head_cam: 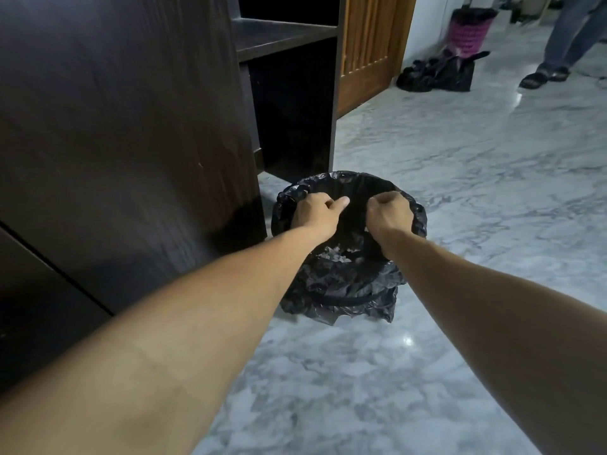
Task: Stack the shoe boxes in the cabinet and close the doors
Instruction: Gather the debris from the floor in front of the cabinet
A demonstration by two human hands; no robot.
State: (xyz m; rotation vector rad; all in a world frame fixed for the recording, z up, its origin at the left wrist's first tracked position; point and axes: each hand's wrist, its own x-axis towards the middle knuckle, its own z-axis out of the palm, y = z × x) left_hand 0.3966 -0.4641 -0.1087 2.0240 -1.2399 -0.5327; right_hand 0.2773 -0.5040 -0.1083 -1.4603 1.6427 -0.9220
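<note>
Standing open at left, the dark cabinet [285, 93] shows bare shelves. Beside it on the marble floor [460, 178], a bin [345, 287] lined with a black bag holds crumpled scraps; left hand [312, 213] and right hand [389, 215] grip its rim, apart.

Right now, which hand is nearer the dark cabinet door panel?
Left. The left hand grips the bin liner's rim on the side beside the cabinet door panel; the right hand grips the rim on the far side, toward open floor.
</note>
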